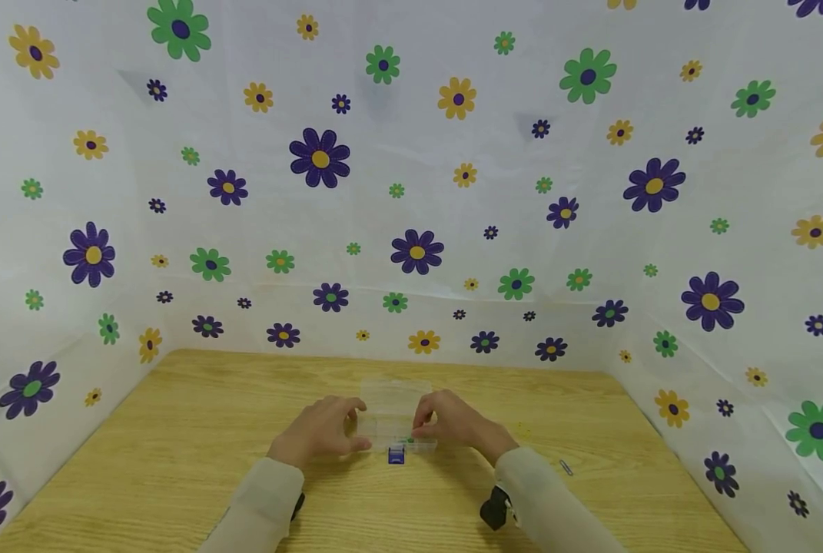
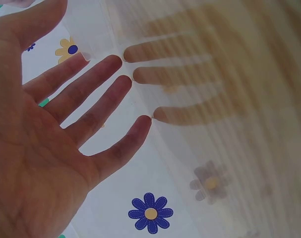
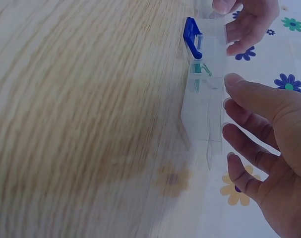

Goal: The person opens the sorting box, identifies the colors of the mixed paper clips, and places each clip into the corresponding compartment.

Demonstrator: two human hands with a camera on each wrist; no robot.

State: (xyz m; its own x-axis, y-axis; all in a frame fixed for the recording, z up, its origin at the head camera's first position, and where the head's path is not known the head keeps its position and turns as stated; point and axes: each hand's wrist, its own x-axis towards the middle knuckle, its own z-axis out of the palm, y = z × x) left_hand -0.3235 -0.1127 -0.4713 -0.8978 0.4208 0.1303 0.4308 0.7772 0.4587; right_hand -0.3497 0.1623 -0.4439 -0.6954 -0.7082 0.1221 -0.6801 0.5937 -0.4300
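A clear plastic box (image 1: 386,439) with divided compartments stands on the table, its transparent lid (image 1: 395,395) raised at the back. At its front is a blue latch (image 1: 396,455), also visible in the right wrist view. Green paper clips (image 3: 198,69) lie in a compartment near the latch. My left hand (image 1: 324,430) is at the box's left end, thumb toward the front corner; its straight fingertips touch the table in the left wrist view. My right hand (image 1: 449,418) reaches over the box's right part, fingers slightly bent, fingertips near the rim, nothing visible between them.
A single paper clip (image 1: 566,467) lies on the wooden table (image 1: 197,461) to the right of my right forearm. Tiny yellow bits (image 1: 524,428) lie behind it. A white flowered cloth (image 1: 411,207) walls the table at the back and both sides.
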